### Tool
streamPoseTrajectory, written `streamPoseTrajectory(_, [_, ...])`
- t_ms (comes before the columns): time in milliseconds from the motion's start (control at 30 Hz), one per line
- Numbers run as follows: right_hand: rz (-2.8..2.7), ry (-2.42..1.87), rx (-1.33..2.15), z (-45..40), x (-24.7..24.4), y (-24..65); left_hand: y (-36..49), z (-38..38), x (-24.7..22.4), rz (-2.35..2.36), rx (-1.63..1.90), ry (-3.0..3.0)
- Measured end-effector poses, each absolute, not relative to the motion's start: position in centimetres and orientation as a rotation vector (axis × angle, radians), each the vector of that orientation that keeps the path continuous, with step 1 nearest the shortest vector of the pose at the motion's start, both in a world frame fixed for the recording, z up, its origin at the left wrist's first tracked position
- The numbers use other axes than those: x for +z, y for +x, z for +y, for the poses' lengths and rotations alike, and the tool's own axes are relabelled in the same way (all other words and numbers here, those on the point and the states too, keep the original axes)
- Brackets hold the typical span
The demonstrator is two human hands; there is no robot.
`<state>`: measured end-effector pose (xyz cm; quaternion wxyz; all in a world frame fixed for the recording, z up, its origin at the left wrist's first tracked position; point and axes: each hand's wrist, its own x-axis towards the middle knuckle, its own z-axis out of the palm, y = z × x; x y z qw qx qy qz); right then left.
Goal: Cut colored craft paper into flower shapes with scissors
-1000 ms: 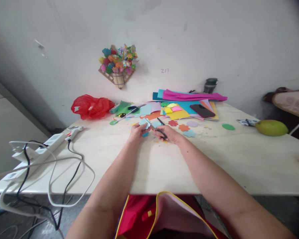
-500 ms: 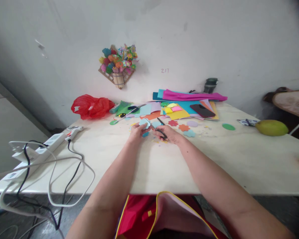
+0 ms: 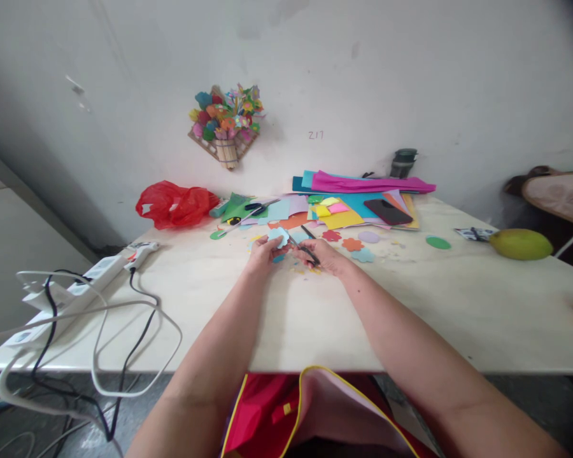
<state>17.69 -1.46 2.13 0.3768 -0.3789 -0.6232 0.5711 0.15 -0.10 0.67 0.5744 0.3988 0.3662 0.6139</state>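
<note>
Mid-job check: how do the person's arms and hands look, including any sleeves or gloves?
The left hand and right hand are ungloved, with no watch or bracelet showing. No sleeves appear; the left forearm is bare, and the right forearm bears a small dark spot. Red cloth with yellow edging shows below, apparently worn.

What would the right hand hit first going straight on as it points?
Likely the light-blue paper held in the left hand, ahead of the right hand and its scissors; depth is unclear.

Light-blue flower cutout (image 3: pixel 279 237): matt paper. Scissors (image 3: pixel 310 254): part metal, part dark plastic by look. Tabletop (image 3: pixel 310 324): smooth, faintly glossy. Carrier bag (image 3: pixel 177 207): thin, crinkled, shiny plastic. Power strip (image 3: pixel 102 273): smooth plastic.
</note>
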Motion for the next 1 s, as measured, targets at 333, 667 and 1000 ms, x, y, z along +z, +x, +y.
streamPoseTrajectory(333, [-1.565,-1.032,1.438,-1.43,2.15,17.48,-0.16,0.22,0.41,0.865,1.402,0.987])
streamPoseTrajectory(667, [-1.577,-1.020,1.473,-0.98,1.65,17.78,-0.13,-0.16,0.85,0.884,1.480,0.968])
streamPoseTrajectory(1000, [-1.604,-1.012,1.469,-1.20,1.87,17.89,0.04,-0.51,0.98,0.859,1.415,1.039])
